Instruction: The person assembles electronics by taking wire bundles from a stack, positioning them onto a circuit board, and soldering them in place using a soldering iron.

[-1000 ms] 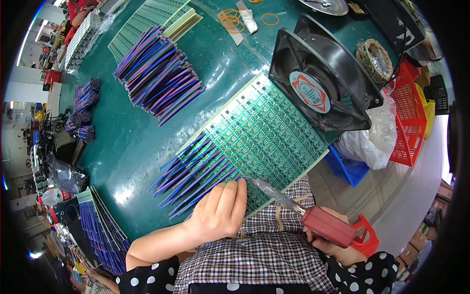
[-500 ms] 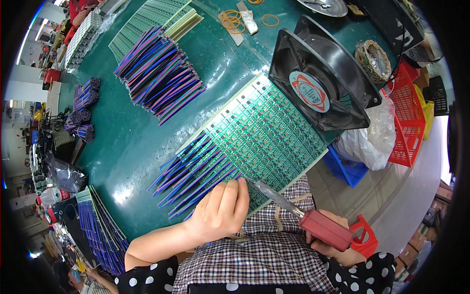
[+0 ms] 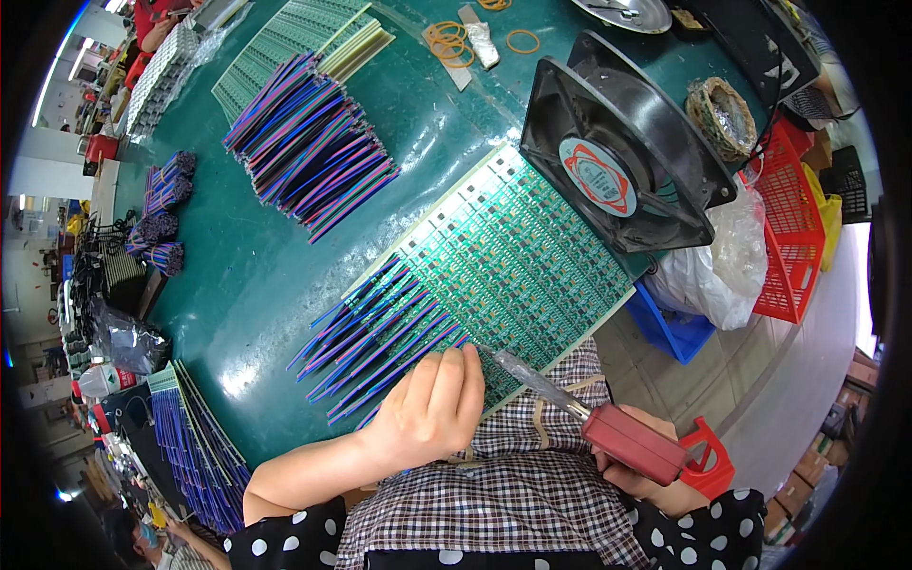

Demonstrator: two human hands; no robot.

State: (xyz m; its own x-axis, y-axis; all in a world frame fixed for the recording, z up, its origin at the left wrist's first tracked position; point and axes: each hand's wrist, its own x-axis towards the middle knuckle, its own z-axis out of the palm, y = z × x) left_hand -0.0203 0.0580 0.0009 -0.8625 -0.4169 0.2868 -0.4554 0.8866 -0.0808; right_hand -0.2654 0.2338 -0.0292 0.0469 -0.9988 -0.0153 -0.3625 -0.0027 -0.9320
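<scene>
Nearest, the right hand (image 3: 635, 480) is wrapped around a dark red, block-bodied tool (image 3: 635, 444) with a long grey metal shaft, seemingly a soldering iron. The left hand (image 3: 432, 404) has its fingers bunched together, pinching a thin blue-and-pink wire lead mostly hidden beneath the palm; the tool's tip sits just beside those fingertips.

Under both lies the flat green circuit-board panel (image 3: 532, 266), slanting across the table edge, with a row of blue, pink and black wires (image 3: 380, 332) fanned from its left side. The step in hand looks like joining one lead to the panel; the next move probably calls for a steady pinch and a brief, exact touch of the tip.

Beyond stand a black square-framed fan (image 3: 598, 178) and, farther left, a thick multicoloured wire pile (image 3: 309, 147).
</scene>
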